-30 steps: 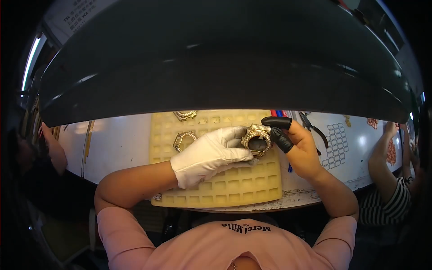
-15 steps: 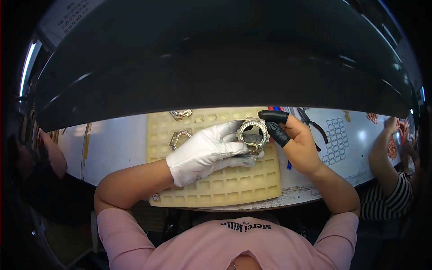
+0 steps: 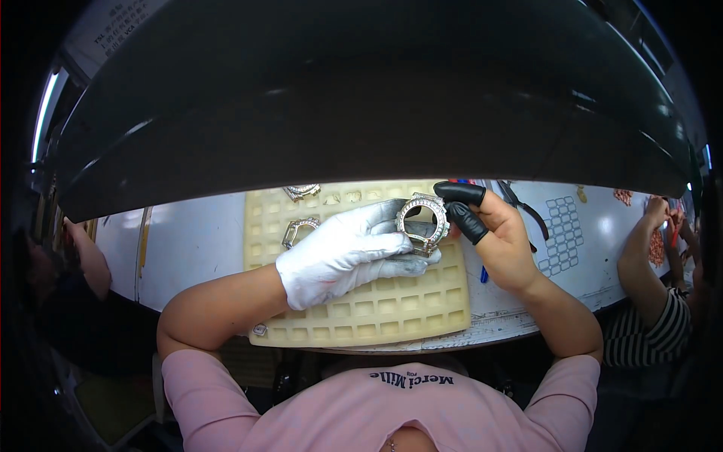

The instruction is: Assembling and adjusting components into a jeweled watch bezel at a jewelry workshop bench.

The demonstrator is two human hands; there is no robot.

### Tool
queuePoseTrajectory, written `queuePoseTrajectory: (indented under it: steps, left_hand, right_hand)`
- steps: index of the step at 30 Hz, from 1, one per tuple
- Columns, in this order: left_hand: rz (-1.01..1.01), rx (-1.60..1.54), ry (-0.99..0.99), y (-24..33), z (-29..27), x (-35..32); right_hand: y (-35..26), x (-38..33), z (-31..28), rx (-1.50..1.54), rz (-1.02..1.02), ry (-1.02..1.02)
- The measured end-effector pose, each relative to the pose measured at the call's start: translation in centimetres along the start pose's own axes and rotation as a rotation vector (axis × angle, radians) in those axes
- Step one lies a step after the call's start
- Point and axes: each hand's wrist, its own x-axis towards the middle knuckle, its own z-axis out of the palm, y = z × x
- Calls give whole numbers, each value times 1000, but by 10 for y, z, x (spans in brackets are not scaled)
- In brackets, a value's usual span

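Note:
My left hand (image 3: 346,252), in a white glove, holds a round silver studded ring-shaped metal part (image 3: 423,223) above a cream compartment tray (image 3: 376,316). My right hand (image 3: 493,233) wears black finger cots on thumb and forefinger and pinches the part's right edge. Two more silver metal parts (image 3: 300,229) lie in the tray's far left compartments, one of them (image 3: 301,191) at the tray's top edge.
The tray lies on a white worktable (image 3: 188,248). Black pliers (image 3: 521,203) and a printed grid sheet (image 3: 563,226) lie to the right. Another person's arm in a striped sleeve (image 3: 648,301) works at the far right. A dark hood (image 3: 361,98) overhangs the table.
Both hands have lifted the ring part slightly and shifted it a little left; the right fingertips now close on its edge.

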Motion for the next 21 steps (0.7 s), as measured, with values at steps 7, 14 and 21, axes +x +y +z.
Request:
queuePoseTrajectory:
  steps: [7,14,21]
  left_hand:
    - [18,34,-5,-1,1,0]
    - [20,48,-3,1,4,0]
    - [-5,112,51,1,8,0]
  right_hand:
    - [1,-1,0,10,-6,15]
    - [-1,-1,1,33,-3,31]
    - [-1,1,4,50,49,60]
